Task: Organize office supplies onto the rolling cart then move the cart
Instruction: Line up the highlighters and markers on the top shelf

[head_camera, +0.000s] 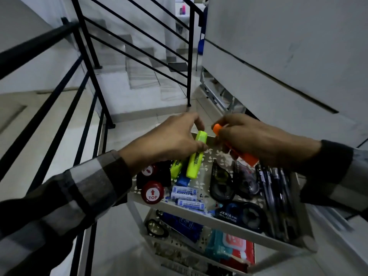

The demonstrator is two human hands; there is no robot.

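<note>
A white rolling cart [199, 213] stands below me, its top tray full of supplies. My left hand [171, 139] grips a yellow highlighter [196, 156] that slants down into the tray. My right hand [253, 140] holds an orange highlighter [245, 156] just above the tray's far side. In the tray lie a second yellow highlighter [176, 167], a blue highlighter [183, 180], red stamps marked TOP [152, 193], several batteries [185, 196], correction tape dispensers [221, 184] and several dark pens [276, 196].
A lower shelf holds scissors [157, 228], a blue item [183, 224] and a teal and red packet [229, 246]. A black stair railing [87, 62] runs along the left, with steps [139, 72] beyond. A white wall [278, 56] rises on the right.
</note>
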